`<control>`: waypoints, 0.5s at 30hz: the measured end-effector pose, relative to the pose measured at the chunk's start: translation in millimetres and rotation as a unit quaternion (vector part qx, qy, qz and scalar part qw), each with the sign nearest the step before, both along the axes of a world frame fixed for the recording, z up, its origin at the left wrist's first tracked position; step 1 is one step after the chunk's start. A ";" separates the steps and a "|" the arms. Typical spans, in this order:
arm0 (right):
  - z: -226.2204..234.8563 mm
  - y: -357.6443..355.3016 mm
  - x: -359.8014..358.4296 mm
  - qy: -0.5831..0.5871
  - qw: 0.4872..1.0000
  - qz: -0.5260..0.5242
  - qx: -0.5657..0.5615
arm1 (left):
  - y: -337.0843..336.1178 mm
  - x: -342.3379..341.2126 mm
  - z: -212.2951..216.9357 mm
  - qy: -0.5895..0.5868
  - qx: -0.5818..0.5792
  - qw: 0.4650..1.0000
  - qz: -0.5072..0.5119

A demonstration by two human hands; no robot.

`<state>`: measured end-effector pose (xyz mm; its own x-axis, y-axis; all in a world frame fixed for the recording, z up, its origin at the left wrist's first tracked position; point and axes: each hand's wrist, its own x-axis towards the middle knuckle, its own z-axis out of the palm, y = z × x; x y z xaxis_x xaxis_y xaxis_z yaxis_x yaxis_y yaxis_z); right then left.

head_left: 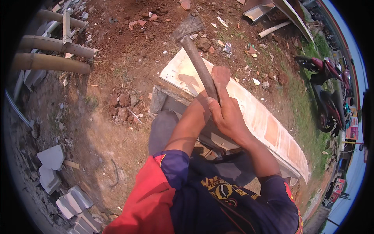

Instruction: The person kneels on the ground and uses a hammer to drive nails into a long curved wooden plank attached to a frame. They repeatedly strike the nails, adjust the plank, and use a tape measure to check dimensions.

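Fingers of R hand [229, 114] clamped on axe [198, 63]; L hand's [221, 76], can't tell. Prob. chop prep at pale board [260, 111]; next needs true aim.

Navy shirt [189, 210], red left panel [150, 195], yellow chest emblem [223, 190]; grey trousers [163, 130]

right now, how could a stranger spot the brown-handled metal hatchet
Find the long whitish panel slanting across the middle. Across its upper-left end, the brown-handled metal hatchet extends from the person's right hand. Unlike the reddish rubble nearby, it has a broad grey head.
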<state>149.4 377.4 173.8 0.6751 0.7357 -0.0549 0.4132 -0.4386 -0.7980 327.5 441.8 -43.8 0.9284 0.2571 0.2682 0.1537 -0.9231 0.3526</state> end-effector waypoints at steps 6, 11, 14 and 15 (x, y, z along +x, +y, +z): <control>5.7 2.7 5.1 -0.022 0.975 0.122 -0.187 | 3.2 -4.2 11.0 0.039 -0.018 0.998 -0.050; 10.6 -3.9 7.5 -0.019 1.000 -0.010 -0.014 | 0.3 -6.5 11.1 0.033 -0.030 0.999 0.032; 6.1 -3.6 8.0 -0.034 0.997 -0.013 -0.069 | 1.1 -5.6 8.7 -0.045 -0.066 0.997 0.016; 3.4 -3.8 5.0 -0.019 0.992 0.035 -0.118 | 1.8 -9.4 7.4 -0.032 0.021 0.998 -0.051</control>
<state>154.4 373.6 177.2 0.6272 0.7511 -0.2062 0.4780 -0.5802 -0.6594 318.1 443.6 -36.4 0.9301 0.1487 0.3359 0.0360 -0.9468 0.3197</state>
